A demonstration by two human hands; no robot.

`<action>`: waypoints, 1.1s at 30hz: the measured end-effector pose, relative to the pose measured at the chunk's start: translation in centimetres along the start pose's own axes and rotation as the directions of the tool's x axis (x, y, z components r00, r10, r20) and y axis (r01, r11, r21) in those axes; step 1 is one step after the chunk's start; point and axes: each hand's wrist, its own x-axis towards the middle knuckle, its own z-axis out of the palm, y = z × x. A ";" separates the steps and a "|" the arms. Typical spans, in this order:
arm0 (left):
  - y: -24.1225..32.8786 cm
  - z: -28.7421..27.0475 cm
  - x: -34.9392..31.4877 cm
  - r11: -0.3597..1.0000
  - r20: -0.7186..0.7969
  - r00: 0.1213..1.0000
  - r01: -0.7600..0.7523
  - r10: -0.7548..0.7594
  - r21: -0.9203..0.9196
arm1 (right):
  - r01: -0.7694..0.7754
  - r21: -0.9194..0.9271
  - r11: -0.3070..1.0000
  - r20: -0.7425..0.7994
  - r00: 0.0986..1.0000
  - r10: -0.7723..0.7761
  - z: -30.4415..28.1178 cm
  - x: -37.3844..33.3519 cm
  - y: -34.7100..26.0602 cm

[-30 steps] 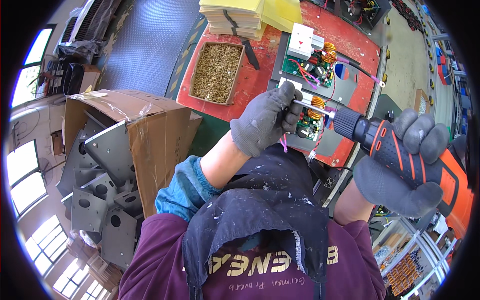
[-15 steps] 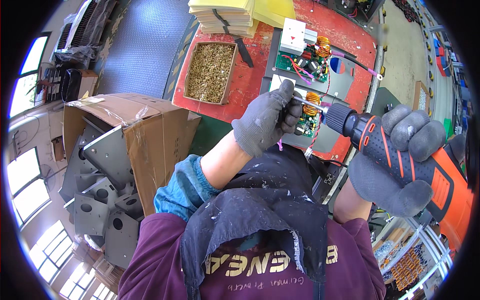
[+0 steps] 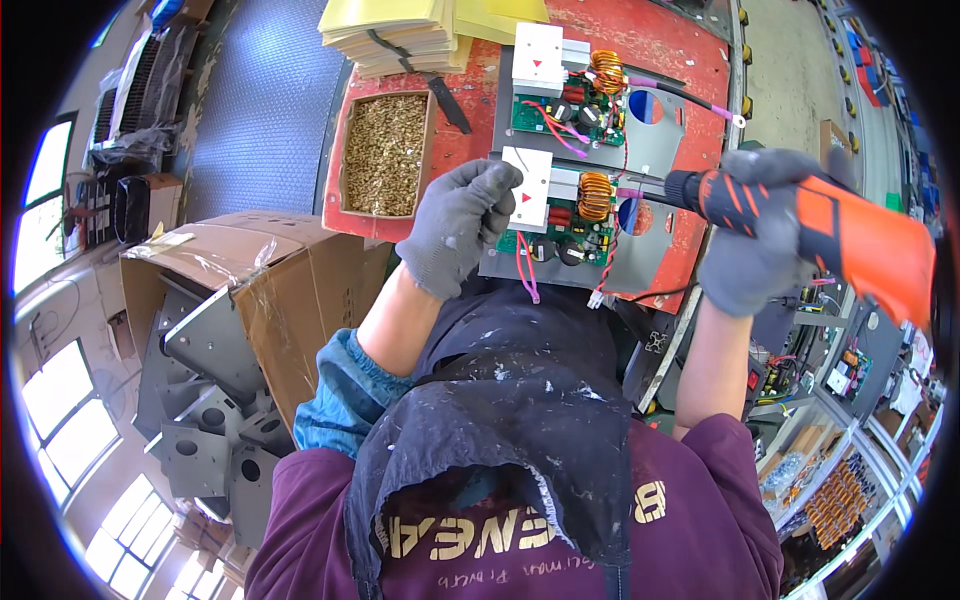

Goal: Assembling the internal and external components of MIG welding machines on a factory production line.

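At near desk edge: left hand (image 3: 462,225) fingers pinch white block on green circuit board (image 3: 556,215); right hand (image 3: 745,250) clamped on orange power screwdriver (image 3: 800,215); keep bit square

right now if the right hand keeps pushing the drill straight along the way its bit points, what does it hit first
The right hand aims the orange drill leftward. Its bit points at the near circuit board assembly, about at the copper coil beside the white block under the left hand. Depth is unclear, so the tip may already touch.
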 end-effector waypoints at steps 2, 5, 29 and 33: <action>-0.4 -0.2 0.6 0.999 -0.035 0.999 0.015 -0.014 0.036 | -0.056 -0.103 0.993 -0.060 0.997 0.050 -0.2 -0.3 1.6; -1.0 -0.1 1.1 1.000 -0.050 0.999 0.017 -0.017 -0.014 | -0.093 -0.204 0.975 -0.069 0.994 0.081 -0.7 -0.5 3.3; -1.5 2.1 2.4 0.965 -0.169 0.985 0.075 -0.033 0.251 | 0.021 -0.424 0.905 0.259 0.961 0.099 -1.5 -2.9 7.2; -1.6 2.3 2.5 0.964 -0.180 0.983 0.070 -0.023 0.258 | 0.046 -0.440 0.897 0.296 0.950 0.096 -1.3 -2.3 7.7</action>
